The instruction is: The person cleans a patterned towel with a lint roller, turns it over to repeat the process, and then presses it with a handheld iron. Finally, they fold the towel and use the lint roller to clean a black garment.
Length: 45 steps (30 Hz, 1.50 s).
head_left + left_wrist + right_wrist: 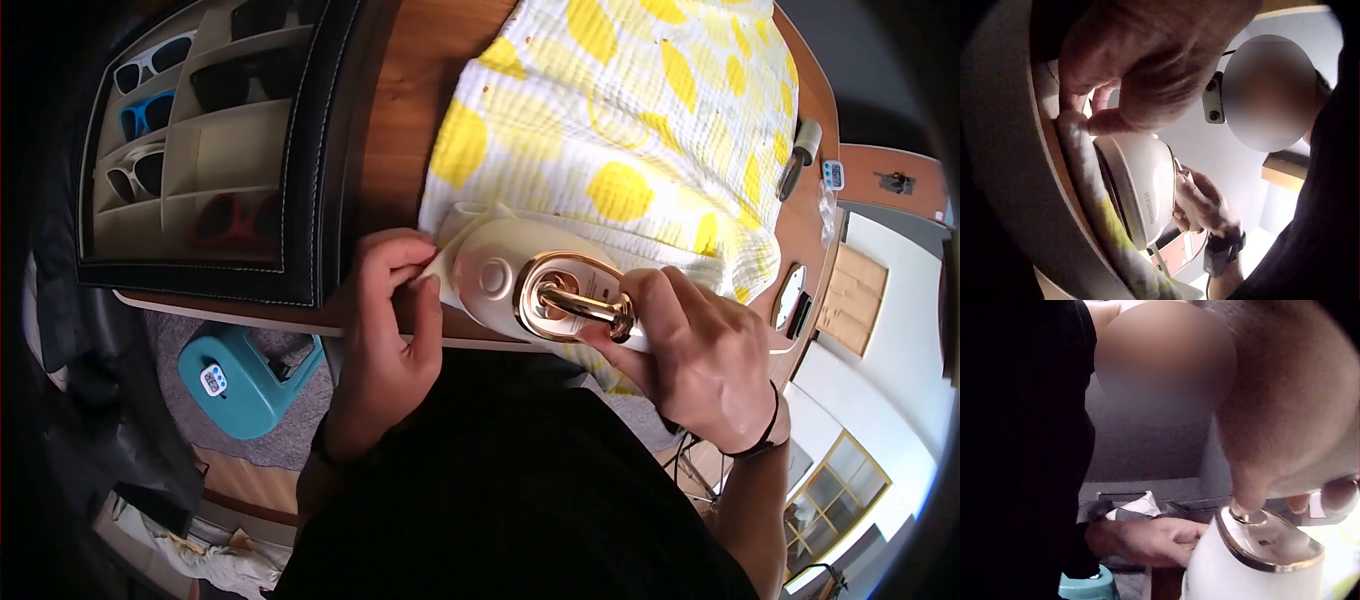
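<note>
A white iron (485,275) with a gold-trimmed handle rests on a white cloth (620,190) with yellow lemon print, near the table's front edge. My right hand (700,360) grips the handle at its right end; in the right wrist view, fingers of that right hand (1291,400) curl over the top of the iron (1247,581). Left of the iron, my left hand (385,345) pinches a cloth corner between thumb and fingers. The left wrist view has the left hand (1141,69) holding the cloth's edge (1079,144), close beside the iron (1138,181).
A black case (300,200) of sunglasses stands at the table's left. Along the right side lie a grey-handled roller (800,158), a small timer (833,175) and a mirror-like object (789,296). A teal stool (235,395) holding another timer stands on the floor.
</note>
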Each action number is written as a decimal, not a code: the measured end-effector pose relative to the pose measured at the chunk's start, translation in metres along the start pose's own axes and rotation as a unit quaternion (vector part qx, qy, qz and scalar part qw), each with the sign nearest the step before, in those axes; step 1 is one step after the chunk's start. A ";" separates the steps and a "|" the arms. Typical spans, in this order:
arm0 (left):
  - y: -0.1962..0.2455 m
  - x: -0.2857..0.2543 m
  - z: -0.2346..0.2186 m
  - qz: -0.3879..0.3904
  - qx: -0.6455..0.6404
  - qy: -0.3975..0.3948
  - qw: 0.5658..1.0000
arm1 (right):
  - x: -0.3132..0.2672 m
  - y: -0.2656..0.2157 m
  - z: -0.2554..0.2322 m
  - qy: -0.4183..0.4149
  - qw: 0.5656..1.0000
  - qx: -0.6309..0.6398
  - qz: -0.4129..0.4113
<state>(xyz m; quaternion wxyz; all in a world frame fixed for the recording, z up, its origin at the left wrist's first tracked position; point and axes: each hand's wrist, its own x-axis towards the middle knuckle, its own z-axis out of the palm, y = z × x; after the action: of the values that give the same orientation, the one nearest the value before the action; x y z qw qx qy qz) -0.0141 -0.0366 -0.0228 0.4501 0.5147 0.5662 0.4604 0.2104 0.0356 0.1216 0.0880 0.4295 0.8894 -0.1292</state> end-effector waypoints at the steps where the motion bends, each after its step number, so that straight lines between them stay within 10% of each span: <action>1: 0.004 -0.002 -0.002 0.035 0.072 0.022 0.997 | -0.001 0.000 0.000 -0.001 1.000 0.003 -0.002; 17: -0.023 -0.005 0.002 0.131 0.085 0.060 0.986 | -0.005 -0.008 0.014 0.075 0.995 -0.039 -0.051; 31: -0.018 0.002 -0.001 0.212 0.226 0.043 0.950 | 0.032 0.012 0.021 0.158 0.979 -0.003 0.129; 45: -0.032 -0.003 0.003 0.176 0.111 0.113 0.972 | 0.004 -0.031 0.016 0.032 0.995 0.007 0.099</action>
<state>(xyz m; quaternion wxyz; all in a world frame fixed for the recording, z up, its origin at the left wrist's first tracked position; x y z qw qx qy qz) -0.0166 -0.0404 -0.0547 0.2353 0.5980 0.5613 0.5216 0.1842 0.0152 0.1099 0.0689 0.5200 0.8439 -0.1126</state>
